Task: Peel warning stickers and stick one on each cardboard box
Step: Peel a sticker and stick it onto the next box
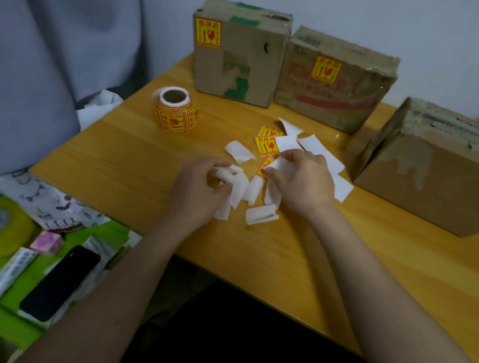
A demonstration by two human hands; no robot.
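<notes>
Both forearms reach in: curled backing paper (233,185) is pinched by the left hand (200,190), a sticker (266,165) by the right hand (302,180); the unlabelled box (444,190) lies right, nearer that hand.

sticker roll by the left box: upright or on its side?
Upright. The sticker roll stands on end on the wooden table: its hollow core opening faces up, and the yellow-and-red stickers wrap around its vertical side.

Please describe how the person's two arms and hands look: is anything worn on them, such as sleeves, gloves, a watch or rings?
Both forearms are bare up to the picture's lower edge; no sleeves show. The left hand and the right hand wear no gloves. No watch, bracelet or ring is visible on either wrist or on the fingers that show.
</notes>
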